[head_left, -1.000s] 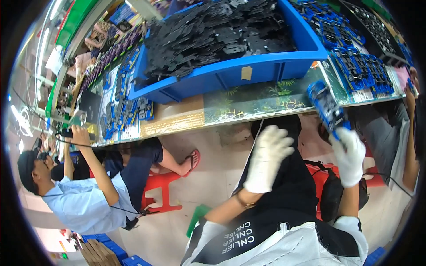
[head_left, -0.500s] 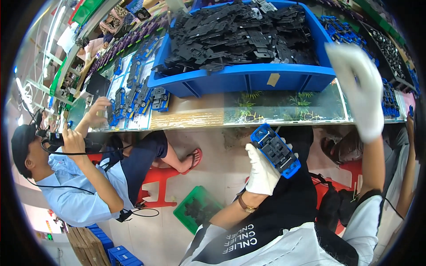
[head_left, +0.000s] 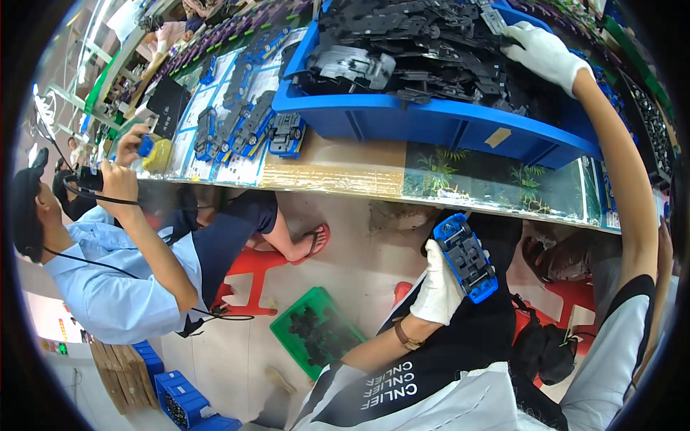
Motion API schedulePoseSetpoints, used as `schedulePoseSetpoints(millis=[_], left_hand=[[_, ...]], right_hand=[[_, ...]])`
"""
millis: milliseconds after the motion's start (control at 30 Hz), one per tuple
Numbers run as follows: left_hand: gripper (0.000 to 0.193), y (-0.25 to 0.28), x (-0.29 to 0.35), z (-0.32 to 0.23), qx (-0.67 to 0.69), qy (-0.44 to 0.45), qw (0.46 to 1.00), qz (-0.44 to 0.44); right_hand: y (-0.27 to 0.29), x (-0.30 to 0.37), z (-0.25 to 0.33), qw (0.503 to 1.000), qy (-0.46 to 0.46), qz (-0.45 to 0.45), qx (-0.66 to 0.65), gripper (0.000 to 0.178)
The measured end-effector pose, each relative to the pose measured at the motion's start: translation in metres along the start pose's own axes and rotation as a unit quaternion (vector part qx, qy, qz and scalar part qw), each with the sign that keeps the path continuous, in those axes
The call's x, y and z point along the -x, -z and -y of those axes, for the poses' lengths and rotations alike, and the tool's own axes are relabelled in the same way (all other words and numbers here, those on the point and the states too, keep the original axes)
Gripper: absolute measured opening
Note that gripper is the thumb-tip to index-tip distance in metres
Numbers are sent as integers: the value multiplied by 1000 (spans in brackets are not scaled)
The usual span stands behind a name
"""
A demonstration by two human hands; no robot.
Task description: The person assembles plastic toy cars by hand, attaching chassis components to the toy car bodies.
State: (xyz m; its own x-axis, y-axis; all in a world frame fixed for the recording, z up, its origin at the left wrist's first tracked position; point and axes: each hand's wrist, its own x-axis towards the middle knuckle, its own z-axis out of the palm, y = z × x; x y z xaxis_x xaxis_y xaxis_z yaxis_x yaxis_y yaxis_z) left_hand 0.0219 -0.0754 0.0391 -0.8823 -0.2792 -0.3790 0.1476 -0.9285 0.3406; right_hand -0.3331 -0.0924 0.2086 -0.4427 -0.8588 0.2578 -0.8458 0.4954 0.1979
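Observation:
My left hand (head_left: 439, 286), in a white glove, is closed around a blue toy car (head_left: 466, 257) with its black underside turned up. It is held below the table edge, over my lap. Out over the big blue bin (head_left: 431, 115), my gloved right hand (head_left: 544, 54) reaches to the right part of a heap of black plastic chassis plates (head_left: 438, 61). Its bent fingertips are on a dark grey chassis plate (head_left: 493, 17). On the heap's left side, a shiny, blurred plate (head_left: 353, 66) shows paler than the others.
Left of the bin, several toy cars (head_left: 248, 126) lie on white sheets. A co-worker (head_left: 122, 273) sits at left, a blue item in one hand. A green crate (head_left: 316, 334) with black parts stands on the floor. Blue boxes (head_left: 180, 399) are at lower left.
My right hand has moved from beside the bin to the heap inside it. The left hand still holds the toy car. The co-worker's hand now has a blue item. The view has shifted.

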Motion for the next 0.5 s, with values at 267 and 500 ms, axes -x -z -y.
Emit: schedulePoseSetpoints(millis=[267, 500], left_hand=[[86, -7, -4, 7, -8, 19, 1000, 21], [89, -7, 8, 1, 1, 31, 999, 20]], right_hand=[[45, 64, 37, 971, 60, -126, -196, 24], [73, 84, 38, 724, -103, -127, -671, 42]])
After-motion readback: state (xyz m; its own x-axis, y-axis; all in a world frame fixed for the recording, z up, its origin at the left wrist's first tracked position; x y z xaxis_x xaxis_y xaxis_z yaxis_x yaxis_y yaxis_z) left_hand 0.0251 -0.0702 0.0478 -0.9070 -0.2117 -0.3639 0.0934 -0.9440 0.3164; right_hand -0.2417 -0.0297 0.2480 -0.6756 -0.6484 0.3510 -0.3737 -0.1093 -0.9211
